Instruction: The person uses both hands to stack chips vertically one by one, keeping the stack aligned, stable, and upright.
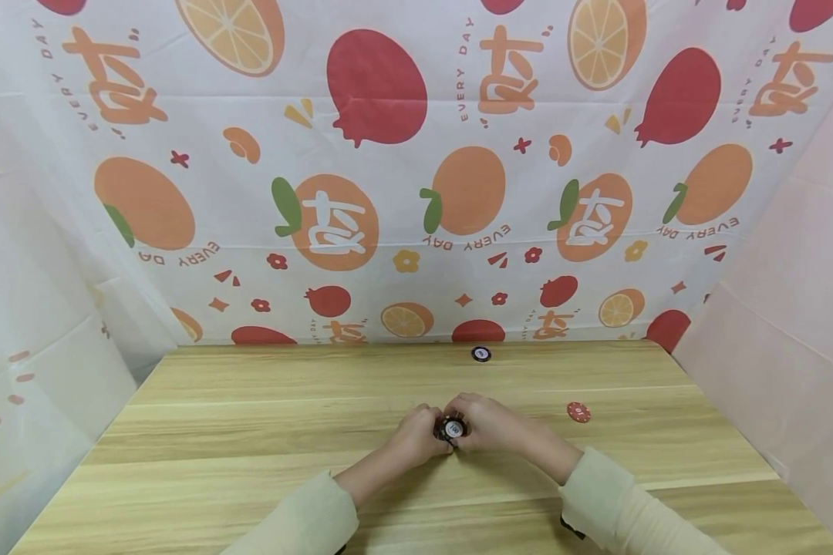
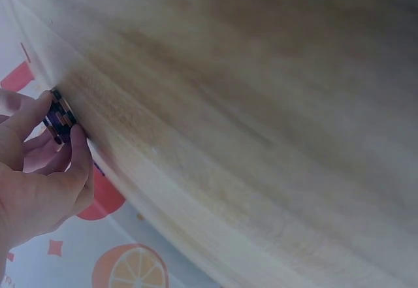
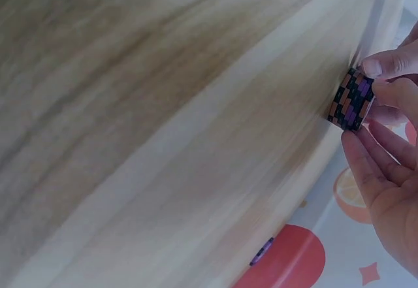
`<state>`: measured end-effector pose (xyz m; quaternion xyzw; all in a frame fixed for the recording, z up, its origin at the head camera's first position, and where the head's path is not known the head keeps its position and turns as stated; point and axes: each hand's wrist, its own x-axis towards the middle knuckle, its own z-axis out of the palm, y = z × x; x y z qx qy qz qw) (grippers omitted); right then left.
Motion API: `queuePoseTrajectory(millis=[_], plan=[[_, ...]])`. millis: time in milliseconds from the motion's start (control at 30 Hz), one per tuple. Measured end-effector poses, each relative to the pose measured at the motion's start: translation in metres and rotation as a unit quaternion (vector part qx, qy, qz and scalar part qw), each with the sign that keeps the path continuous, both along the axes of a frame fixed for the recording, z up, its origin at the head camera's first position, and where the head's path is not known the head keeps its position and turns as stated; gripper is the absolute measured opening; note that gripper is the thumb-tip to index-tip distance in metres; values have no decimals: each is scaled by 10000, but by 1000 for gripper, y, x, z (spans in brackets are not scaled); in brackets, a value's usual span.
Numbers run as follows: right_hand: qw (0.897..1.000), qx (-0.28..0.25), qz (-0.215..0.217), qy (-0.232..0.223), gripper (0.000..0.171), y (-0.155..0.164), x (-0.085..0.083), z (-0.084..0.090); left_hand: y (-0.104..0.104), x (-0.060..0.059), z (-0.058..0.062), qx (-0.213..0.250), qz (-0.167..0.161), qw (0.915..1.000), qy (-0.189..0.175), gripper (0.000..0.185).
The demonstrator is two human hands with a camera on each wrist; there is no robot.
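Observation:
Both hands meet at the middle of the wooden table (image 1: 250, 432) around a short stack of poker chips (image 1: 452, 428). The left hand (image 1: 416, 435) grips the stack from the left and the right hand (image 1: 482, 422) from the right. In the left wrist view the left hand (image 2: 46, 170) pinches the chip stack (image 2: 60, 119) between thumb and fingers. In the right wrist view the right hand (image 3: 385, 151) pinches the striped black, purple and orange stack (image 3: 351, 98), which stands on the table (image 3: 163, 125).
A single dark chip (image 1: 481, 354) lies near the table's far edge; it also shows edge-on as the dark chip (image 3: 262, 251). A red chip (image 1: 578, 412) lies right of the hands. A fruit-print cloth (image 1: 403, 154) hangs behind, with pale walls at both sides.

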<state>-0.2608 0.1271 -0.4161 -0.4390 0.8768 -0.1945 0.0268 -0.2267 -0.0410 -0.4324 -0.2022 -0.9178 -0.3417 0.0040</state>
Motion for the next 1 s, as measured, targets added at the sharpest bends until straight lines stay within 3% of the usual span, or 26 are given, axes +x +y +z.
queuePoseTrajectory(millis=[300, 1000], plan=[[9996, -79, -213, -136, 32, 0, 2, -3, 0, 0, -1, 19, 39, 10000, 76, 27], [9996, -92, -170, 207, 28, -1, 3, -4, -1, -2, -1, -16, -59, 10000, 72, 28]])
